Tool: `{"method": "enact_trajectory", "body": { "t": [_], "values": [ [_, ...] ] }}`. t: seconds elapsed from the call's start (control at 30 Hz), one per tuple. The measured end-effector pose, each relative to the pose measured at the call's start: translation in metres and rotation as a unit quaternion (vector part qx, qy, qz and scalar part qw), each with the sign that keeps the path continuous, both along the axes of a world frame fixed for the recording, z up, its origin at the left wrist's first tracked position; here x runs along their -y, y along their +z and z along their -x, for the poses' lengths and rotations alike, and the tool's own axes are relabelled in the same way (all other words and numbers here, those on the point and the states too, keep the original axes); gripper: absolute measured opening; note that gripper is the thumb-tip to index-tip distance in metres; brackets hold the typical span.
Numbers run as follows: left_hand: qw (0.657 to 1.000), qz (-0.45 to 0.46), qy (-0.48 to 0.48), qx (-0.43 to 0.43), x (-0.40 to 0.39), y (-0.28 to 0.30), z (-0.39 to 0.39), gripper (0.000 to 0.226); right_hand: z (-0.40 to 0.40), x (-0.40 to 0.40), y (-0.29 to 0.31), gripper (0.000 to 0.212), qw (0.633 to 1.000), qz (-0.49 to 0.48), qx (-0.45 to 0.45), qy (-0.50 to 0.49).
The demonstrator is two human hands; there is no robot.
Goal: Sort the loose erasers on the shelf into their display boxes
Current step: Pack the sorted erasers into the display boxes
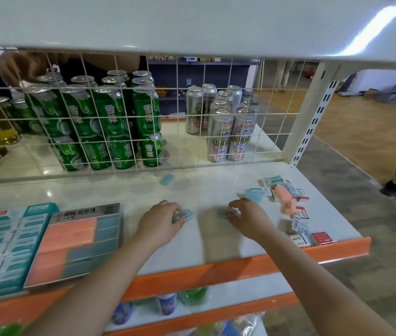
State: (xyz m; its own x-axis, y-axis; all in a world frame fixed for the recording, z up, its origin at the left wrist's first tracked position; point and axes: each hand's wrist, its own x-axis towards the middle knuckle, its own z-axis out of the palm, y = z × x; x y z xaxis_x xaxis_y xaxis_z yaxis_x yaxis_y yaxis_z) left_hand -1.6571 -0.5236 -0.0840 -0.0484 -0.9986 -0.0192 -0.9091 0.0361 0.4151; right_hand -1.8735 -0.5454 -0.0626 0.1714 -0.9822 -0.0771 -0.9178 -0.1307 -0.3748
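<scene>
My left hand pinched a small blue sleeved eraser just above the white shelf; my right hand curled its fingers round another blurred eraser. Loose erasers, pink, blue and red-labelled, lay heaped at the right. The display boxes sat left, beer cans behind wire mesh.

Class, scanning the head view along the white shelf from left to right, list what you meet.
Teal display box → orange-and-blue display box → left hand holding an eraser → right hand on another eraser → loose eraser pile.
</scene>
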Motion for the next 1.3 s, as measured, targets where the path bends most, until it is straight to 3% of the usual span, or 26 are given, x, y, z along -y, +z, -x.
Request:
{"method": "enact_trajectory", "body": {
  "t": [0.2,0.37,0.53,0.87,1.3],
  "values": [
    [0.997,-0.020,0.048,-0.060,0.009,-0.006,0.007,0.016,-0.002,0.005,-0.001,0.029,1.000,-0.014,-0.013,0.013],
    [0.998,0.005,0.009,-0.065,0.004,-0.001,0.014,0.009,-0.002,-0.001,-0.004,0.023,0.999,0.021,0.024,0.004],
    [0.998,0.011,-0.044,-0.045,-0.010,-0.003,0.015,0.014,0.001,-0.012,-0.006,0.023,0.999,0.017,0.034,0.028],
    [0.995,-0.014,-0.018,-0.100,-0.017,-0.011,0.006,0.044,0.008,-0.018,-0.008,0.038,0.999,-0.014,0.037,0.009],
    [0.989,-0.057,-0.079,-0.111,-0.003,-0.003,0.014,0.044,-0.013,-0.009,-0.005,0.040,0.996,-0.047,0.009,0.069]
  ]
}}
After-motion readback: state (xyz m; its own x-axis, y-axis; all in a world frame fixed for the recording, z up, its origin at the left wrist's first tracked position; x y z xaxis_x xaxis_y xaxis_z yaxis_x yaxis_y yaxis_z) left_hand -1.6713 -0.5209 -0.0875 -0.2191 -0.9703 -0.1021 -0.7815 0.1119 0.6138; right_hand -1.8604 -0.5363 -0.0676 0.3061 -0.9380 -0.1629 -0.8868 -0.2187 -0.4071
